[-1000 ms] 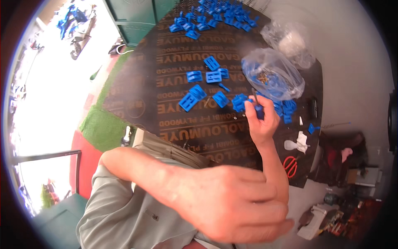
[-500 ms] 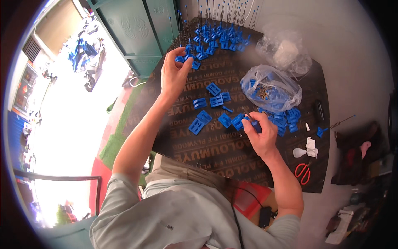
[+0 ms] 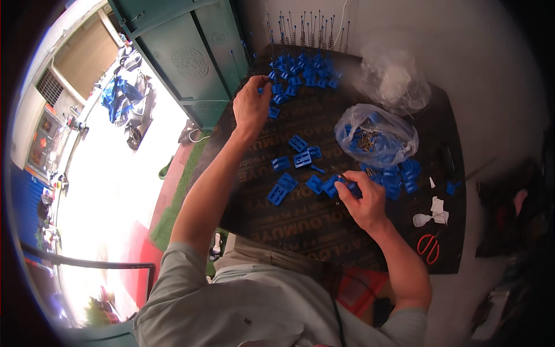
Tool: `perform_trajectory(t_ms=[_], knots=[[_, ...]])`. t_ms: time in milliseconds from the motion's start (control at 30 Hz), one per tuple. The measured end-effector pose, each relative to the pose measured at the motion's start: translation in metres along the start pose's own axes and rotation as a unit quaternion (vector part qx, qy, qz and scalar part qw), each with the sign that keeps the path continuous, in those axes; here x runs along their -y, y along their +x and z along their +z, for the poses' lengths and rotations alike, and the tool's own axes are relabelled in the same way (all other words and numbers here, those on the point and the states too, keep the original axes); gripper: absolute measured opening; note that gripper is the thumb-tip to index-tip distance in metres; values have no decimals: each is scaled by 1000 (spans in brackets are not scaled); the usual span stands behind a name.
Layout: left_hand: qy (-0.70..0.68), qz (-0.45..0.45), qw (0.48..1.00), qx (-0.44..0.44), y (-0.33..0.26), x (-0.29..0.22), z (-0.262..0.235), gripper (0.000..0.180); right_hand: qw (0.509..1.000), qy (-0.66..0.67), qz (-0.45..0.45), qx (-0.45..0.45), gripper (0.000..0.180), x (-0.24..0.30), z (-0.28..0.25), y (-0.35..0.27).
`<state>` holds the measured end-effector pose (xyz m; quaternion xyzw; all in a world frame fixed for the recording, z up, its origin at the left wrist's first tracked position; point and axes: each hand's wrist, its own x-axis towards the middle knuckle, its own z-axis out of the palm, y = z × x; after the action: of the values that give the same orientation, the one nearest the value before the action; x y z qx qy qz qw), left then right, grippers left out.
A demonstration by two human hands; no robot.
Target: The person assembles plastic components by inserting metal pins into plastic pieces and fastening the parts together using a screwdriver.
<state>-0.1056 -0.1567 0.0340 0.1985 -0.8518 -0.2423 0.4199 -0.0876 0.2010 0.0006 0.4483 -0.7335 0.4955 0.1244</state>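
At the far left of the dark table, my left hand (image 3: 252, 110) is closed at the front edge of a cluster of blue plastic blocks (image 3: 312, 75) with upright springs. A bit of a blue piece (image 3: 260, 91) shows between its fingers; the rest is hidden. My right hand (image 3: 365, 202), nearer me, pinches a thin dark-shafted tool (image 3: 340, 173), its far end hidden by the fingers. Just left of that hand lie loose blue clips (image 3: 315, 184), (image 3: 330, 186). More blue clips (image 3: 302, 159) are spread over the table's middle, and a heap of them (image 3: 407, 173) lies to the right.
A clear plastic bag (image 3: 376, 136) holds blue parts and brass-coloured pieces; a crumpled bag (image 3: 396, 84) sits behind it. Red-handled scissors (image 3: 428, 248), white scraps (image 3: 438, 211), a dark pen-like item (image 3: 448, 159) and a spring piece (image 3: 454, 187) lie near the right edge. A green door (image 3: 191, 61) stands left.
My left hand's fingers have closed, after being spread beside the blue cluster. My right hand stays by the loose clips, its grip slightly shifted. The whole view has tilted a little.
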Motion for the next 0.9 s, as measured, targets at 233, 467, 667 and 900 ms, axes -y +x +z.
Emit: perform_trajectory(t_ms=[233, 467, 667, 900], knots=[[-33, 2, 999, 32, 1, -2, -3, 25, 1000, 4, -10, 7, 23, -5, 1, 0], [0, 64, 998, 0, 0, 5, -1, 27, 1000, 4, -8, 19, 23, -2, 0, 1], [-64, -31, 997, 26, 0, 6, -5, 27, 1000, 7, -23, 13, 23, -1, 0, 0], [-94, -63, 993, 40, -2, 12, -4, 32, 1000, 7, -22, 14, 23, 0, -1, 0]])
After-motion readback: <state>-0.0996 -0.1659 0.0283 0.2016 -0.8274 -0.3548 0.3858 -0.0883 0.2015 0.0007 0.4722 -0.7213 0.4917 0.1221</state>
